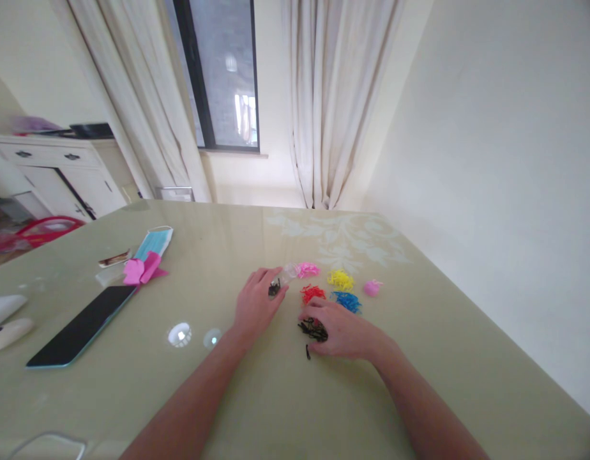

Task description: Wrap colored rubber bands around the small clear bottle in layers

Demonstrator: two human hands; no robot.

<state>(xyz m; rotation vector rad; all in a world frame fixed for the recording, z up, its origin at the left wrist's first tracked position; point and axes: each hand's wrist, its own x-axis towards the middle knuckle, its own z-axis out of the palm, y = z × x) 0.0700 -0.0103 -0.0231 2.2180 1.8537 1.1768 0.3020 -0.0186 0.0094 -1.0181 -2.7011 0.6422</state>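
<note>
My left hand (257,300) is closed around a small clear plastic bottle (290,273) that lies tilted, its transparent end pointing away to the right. Some black bands show inside it, between thumb and fingers. Cupped over a pile of small black rubber bands (313,329), my right hand (345,329) has its thumb and fingers curled about them. One loose black band (308,352) lies by the thumb. Just beyond are heaps of red bands (313,294), blue bands (347,301), yellow bands (341,280) and pink bands (308,269). My right fingers partly cover the red heap's near edge.
A small pink bundle (372,287) sits right of the heaps. On the left lie a dark-screened phone or tablet (82,329), pink paper (142,269), a blue face mask (154,243) and a white object (10,335). A white cable (50,436) is near the front edge.
</note>
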